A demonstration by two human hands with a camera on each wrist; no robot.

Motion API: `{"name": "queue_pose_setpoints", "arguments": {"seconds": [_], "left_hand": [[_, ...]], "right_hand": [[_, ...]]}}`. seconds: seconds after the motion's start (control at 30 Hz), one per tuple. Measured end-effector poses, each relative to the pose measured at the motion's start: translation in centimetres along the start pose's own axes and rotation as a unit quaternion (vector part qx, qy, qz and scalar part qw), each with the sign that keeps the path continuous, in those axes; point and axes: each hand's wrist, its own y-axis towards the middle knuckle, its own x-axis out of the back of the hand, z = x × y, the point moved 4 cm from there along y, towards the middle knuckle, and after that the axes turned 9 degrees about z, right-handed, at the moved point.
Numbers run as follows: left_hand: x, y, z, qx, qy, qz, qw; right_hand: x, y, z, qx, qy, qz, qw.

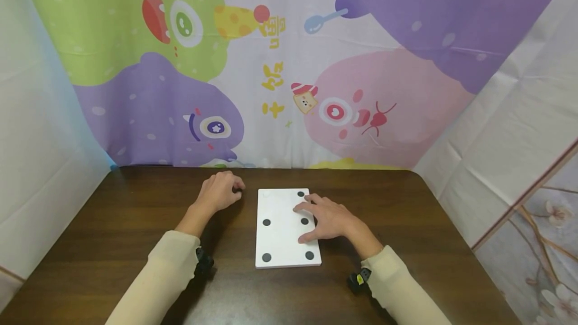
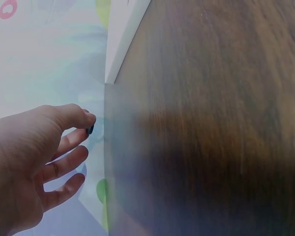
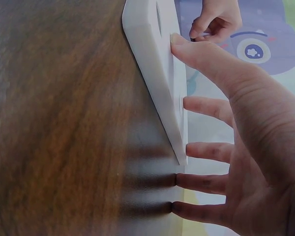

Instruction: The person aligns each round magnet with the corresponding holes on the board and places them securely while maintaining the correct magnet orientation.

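A white rectangular board (image 1: 283, 239) lies on the table, with several dark round discs (image 1: 267, 222) along its two long sides. A faint round outline shows at its far left corner. Left of that corner, my left hand (image 1: 220, 190) is raised, pinching a small dark disc (image 2: 90, 130) between thumb and index finger; most of the disc is hidden by the fingertips. My right hand (image 1: 331, 218) rests spread over the board's right side. In the right wrist view, its thumb (image 3: 184, 45) touches the board's edge area, and the outer fingers reach down to the table beyond.
The brown wooden table (image 1: 135, 245) spreads around the board. A cartoon-printed cloth (image 1: 289, 149) hangs along its far edge, and pale cloth panels (image 1: 487, 154) stand at both sides. Each wrist wears a small black camera (image 1: 204, 260).
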Motion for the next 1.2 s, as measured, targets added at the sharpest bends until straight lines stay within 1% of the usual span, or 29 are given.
{"name": "queue_pose_setpoints", "arguments": {"seconds": [0.33,0.8,1.03,1.2], "left_hand": [[0.0,0.0,-0.6,-0.013,0.003,-0.006,0.9999],[0.0,0.4,-1.3,-0.014,0.005,-0.010,0.9998],[0.2,0.5,-2.0,-0.019,-0.001,-0.006,0.9998],[-0.1,0.9,-2.2,-0.018,-0.002,-0.002,0.9998]], "right_hand": [[0.0,0.0,0.0,0.001,-0.003,-0.001,1.000],[0.0,0.2,-0.2,0.002,-0.007,0.000,1.000],[0.0,0.0,-0.1,0.003,-0.005,-0.001,1.000],[0.0,0.0,-0.1,0.002,-0.005,0.000,1.000]]}}
